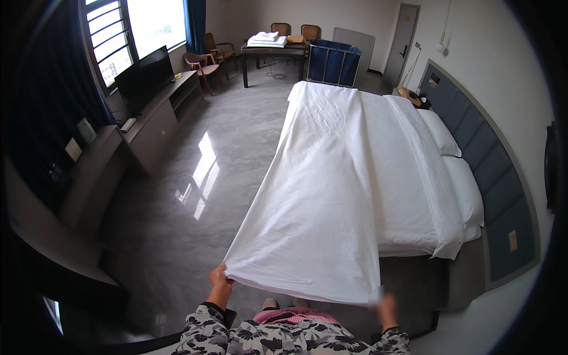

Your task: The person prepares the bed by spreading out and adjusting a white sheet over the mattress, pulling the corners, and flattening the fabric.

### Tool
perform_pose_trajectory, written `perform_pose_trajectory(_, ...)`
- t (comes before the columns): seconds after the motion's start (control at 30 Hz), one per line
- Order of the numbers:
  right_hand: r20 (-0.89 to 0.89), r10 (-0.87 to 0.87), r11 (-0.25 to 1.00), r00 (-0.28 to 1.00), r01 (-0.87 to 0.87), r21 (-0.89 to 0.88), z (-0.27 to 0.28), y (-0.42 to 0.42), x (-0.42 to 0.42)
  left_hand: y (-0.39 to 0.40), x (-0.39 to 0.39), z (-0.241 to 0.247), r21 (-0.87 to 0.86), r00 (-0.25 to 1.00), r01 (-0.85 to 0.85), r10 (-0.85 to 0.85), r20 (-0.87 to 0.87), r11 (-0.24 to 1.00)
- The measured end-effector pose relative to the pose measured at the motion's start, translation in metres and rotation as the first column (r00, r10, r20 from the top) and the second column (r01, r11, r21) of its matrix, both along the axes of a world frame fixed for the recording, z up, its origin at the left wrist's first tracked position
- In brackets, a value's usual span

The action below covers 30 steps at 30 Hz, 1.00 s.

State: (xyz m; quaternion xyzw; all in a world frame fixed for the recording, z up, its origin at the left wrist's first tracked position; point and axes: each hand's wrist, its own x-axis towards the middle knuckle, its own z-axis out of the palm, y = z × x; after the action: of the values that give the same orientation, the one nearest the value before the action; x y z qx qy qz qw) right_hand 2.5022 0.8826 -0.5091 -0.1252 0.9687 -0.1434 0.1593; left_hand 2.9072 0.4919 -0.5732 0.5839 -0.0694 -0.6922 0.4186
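Note:
A white bed sheet [310,213] stretches from the far side of the bed toward me, its near edge raised off the mattress. My left hand [220,284] grips its near left corner. At the near right corner, my right hand [385,307] holds the same edge; this hand is blurred. Beneath and to the right lies a white duvet [404,177] with a band folded over near the head end. Two white pillows [463,191] rest against the blue padded headboard [488,177].
Left stand a TV cabinet [155,128] with a television [145,80] and a desk [95,155]. Farther back are a pink-seated armchair [204,69], a dark table [270,51] with folded white linen [267,40], and a blue laundry cart [333,62]. A grey door [403,46] is at the back right.

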Motion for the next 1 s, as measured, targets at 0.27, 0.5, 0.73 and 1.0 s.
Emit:
perform_pose_trajectory(0.27,0.138,-0.056,0.995,0.989,0.045,0.087,0.041,-0.020,0.005,-0.002,-0.017,-0.025,-0.198,0.992,0.110,-0.097,0.075,0.974)
perform_pose_trajectory(0.5,-0.236,0.498,0.857,0.835,-0.430,0.285,-0.015,0.020,-0.012,0.004,-0.013,-0.019,-0.027,0.935,0.334,-0.327,0.138,0.942)
perform_pose_trajectory(0.73,0.439,0.389,0.883,0.810,-0.191,-0.429,0.021,-0.238,0.084,0.026,-0.041,0.003,-0.258,0.672,0.732,-0.732,0.115,0.631)
perform_pose_trajectory(1.0,0.348,0.701,0.701,0.622,-0.691,-0.176,-0.021,-0.343,0.183,0.026,-0.067,0.026,-0.368,0.372,0.871,-0.926,0.059,0.326)
